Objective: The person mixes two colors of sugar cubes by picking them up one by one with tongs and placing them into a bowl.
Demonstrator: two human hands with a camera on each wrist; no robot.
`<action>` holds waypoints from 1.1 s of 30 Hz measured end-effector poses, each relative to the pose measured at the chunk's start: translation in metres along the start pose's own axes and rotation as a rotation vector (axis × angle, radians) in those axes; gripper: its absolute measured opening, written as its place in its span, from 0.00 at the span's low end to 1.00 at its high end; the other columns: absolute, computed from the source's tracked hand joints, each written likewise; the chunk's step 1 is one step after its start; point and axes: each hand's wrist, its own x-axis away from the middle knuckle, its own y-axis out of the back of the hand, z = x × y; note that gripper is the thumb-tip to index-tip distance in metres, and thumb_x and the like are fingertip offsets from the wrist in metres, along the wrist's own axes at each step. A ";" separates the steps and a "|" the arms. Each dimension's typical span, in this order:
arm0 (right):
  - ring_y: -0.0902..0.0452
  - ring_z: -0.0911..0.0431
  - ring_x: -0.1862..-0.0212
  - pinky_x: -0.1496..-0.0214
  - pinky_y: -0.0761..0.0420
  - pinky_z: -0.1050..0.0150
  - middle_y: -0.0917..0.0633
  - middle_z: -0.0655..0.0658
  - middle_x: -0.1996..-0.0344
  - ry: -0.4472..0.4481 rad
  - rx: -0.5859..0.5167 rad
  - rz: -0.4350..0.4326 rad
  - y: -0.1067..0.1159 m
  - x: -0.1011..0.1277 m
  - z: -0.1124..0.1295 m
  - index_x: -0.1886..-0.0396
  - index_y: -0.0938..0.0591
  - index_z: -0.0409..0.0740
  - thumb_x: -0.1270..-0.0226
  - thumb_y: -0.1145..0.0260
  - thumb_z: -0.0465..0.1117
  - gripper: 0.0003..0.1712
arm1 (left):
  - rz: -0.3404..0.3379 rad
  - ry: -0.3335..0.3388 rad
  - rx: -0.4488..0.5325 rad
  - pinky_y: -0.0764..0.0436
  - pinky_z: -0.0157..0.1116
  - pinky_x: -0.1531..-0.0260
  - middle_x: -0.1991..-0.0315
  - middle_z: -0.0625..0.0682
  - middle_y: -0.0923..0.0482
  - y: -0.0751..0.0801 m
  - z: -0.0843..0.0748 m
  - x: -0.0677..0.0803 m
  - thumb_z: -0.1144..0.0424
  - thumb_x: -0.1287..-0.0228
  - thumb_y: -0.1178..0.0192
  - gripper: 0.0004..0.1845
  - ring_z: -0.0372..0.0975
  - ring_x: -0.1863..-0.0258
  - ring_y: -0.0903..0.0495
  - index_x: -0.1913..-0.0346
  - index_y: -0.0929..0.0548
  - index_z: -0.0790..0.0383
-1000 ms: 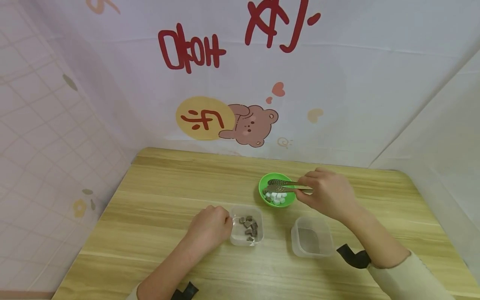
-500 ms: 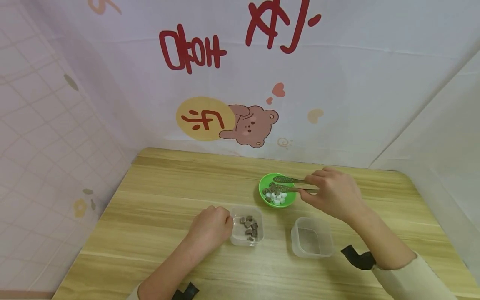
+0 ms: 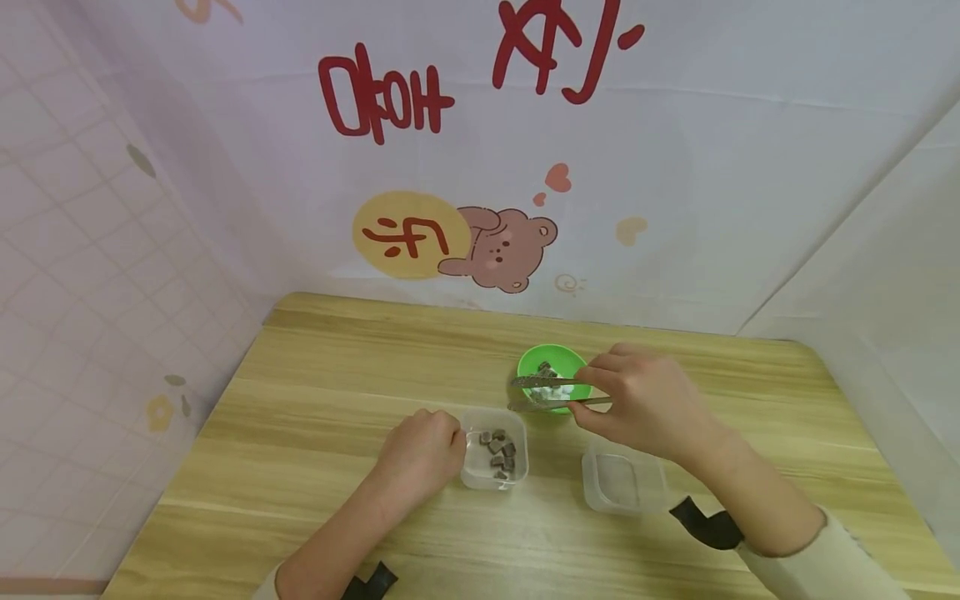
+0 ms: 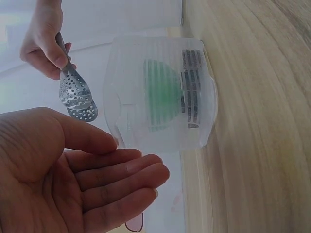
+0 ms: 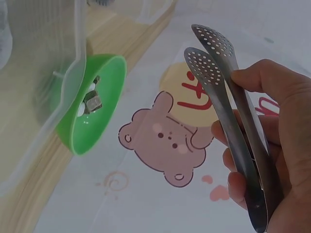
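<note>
Right hand (image 3: pixel 645 404) gripped metal tongs (image 3: pixel 551 392) near their back end, fingers and thumb curled round both arms. Tongs' long axis ran roughly level, perforated tips pointing to the person's left, tips apart with nothing visible between them. Tips sat over the near rim of the green bowl (image 3: pixel 552 360), which lay just beyond and to the left of the right hand. Bowl held white and dark small pieces; count hard to make out.

Left hand (image 3: pixel 420 454) rested on the table (image 3: pixel 337 375), touching the left side of a clear box (image 3: pixel 495 458) with dark cubes (image 3: pixel 497 452) inside. In the left wrist view its fingers lay loosely bent, palm showing, holding nothing.

A second clear box (image 3: pixel 622 483) stood near the right forearm, partly covered by the hand; looked empty. Right hand was nearer the bowl; left well apart from it.

Whether the tongs' tips touched the pieces in the bowl could not be told; wrist views blurred through box walls.
</note>
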 end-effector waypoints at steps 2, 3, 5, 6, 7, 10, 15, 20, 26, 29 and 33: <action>0.19 0.59 0.70 0.75 0.20 0.64 0.13 0.54 0.74 0.019 0.005 0.006 -0.002 -0.001 0.003 0.71 0.12 0.46 0.53 0.23 0.45 0.10 | -0.001 -0.004 -0.003 0.43 0.31 0.87 0.90 0.40 0.46 0.000 0.000 0.000 0.71 0.30 0.44 0.27 0.32 0.88 0.46 0.87 0.39 0.52; 0.19 0.59 0.70 0.75 0.21 0.64 0.14 0.55 0.74 0.028 0.008 0.011 -0.004 -0.001 0.005 0.71 0.12 0.46 0.53 0.23 0.45 0.10 | -0.001 -0.005 -0.005 0.43 0.31 0.86 0.90 0.40 0.46 0.000 0.000 0.000 0.70 0.30 0.44 0.27 0.32 0.88 0.46 0.87 0.39 0.52; 0.22 0.60 0.72 0.76 0.23 0.66 0.15 0.56 0.75 0.049 0.019 0.023 -0.007 -0.002 0.009 0.72 0.12 0.47 0.53 0.23 0.45 0.10 | 0.000 -0.007 -0.008 0.43 0.31 0.86 0.90 0.40 0.46 0.000 0.000 0.000 0.71 0.30 0.44 0.27 0.32 0.88 0.46 0.87 0.39 0.52; 0.24 0.61 0.73 0.76 0.24 0.67 0.15 0.56 0.76 0.060 0.024 0.033 -0.009 -0.002 0.010 0.72 0.12 0.48 0.53 0.23 0.45 0.10 | 0.001 -0.006 -0.009 0.43 0.31 0.86 0.89 0.40 0.46 0.000 0.000 -0.001 0.71 0.30 0.44 0.27 0.32 0.88 0.45 0.87 0.38 0.52; 0.26 0.62 0.74 0.78 0.27 0.69 0.16 0.57 0.77 0.067 0.032 0.041 -0.011 -0.002 0.012 0.72 0.12 0.48 0.53 0.23 0.46 0.10 | 0.001 -0.005 -0.011 0.42 0.31 0.86 0.89 0.40 0.45 0.000 0.000 -0.001 0.71 0.30 0.44 0.26 0.32 0.88 0.45 0.87 0.38 0.52; 0.30 0.63 0.76 0.79 0.31 0.71 0.18 0.57 0.78 0.082 0.050 0.068 -0.015 -0.001 0.016 0.73 0.13 0.49 0.54 0.22 0.46 0.10 | 0.006 -0.001 -0.010 0.42 0.32 0.86 0.89 0.41 0.45 0.000 0.000 0.000 0.71 0.31 0.44 0.26 0.32 0.88 0.45 0.87 0.38 0.52; 0.30 0.61 0.76 0.79 0.31 0.69 0.20 0.58 0.79 0.082 0.060 0.107 -0.018 -0.003 0.022 0.75 0.14 0.50 0.54 0.21 0.47 0.11 | 0.005 0.003 -0.009 0.42 0.32 0.86 0.89 0.40 0.45 0.000 0.000 0.000 0.70 0.30 0.44 0.26 0.32 0.88 0.45 0.87 0.38 0.52; 0.33 0.61 0.76 0.78 0.33 0.68 0.25 0.58 0.81 0.092 0.090 0.185 -0.021 -0.005 0.025 0.78 0.16 0.50 0.52 0.20 0.50 0.13 | -0.004 0.000 -0.015 0.42 0.32 0.85 0.89 0.40 0.47 0.000 -0.001 0.000 0.70 0.30 0.44 0.27 0.32 0.87 0.46 0.87 0.39 0.52; 0.31 0.59 0.75 0.79 0.33 0.68 0.26 0.57 0.81 0.098 0.125 0.250 -0.025 -0.009 0.032 0.80 0.18 0.50 0.53 0.20 0.49 0.15 | -0.010 0.005 -0.017 0.41 0.33 0.85 0.89 0.41 0.45 0.000 -0.002 0.000 0.70 0.31 0.44 0.26 0.33 0.87 0.45 0.87 0.38 0.52; 0.27 0.58 0.73 0.79 0.31 0.67 0.24 0.57 0.80 0.118 0.154 0.271 -0.027 -0.012 0.036 0.80 0.19 0.50 0.53 0.20 0.50 0.16 | -0.015 0.004 -0.005 0.41 0.33 0.85 0.89 0.41 0.45 0.001 -0.002 0.000 0.70 0.31 0.44 0.26 0.33 0.87 0.45 0.87 0.38 0.52; 0.26 0.57 0.73 0.78 0.29 0.65 0.25 0.56 0.80 0.141 0.173 0.319 -0.030 -0.016 0.041 0.82 0.21 0.51 0.53 0.20 0.51 0.18 | -0.019 0.001 0.010 0.42 0.33 0.86 0.89 0.41 0.45 0.001 -0.001 0.001 0.70 0.31 0.44 0.26 0.33 0.87 0.46 0.87 0.39 0.52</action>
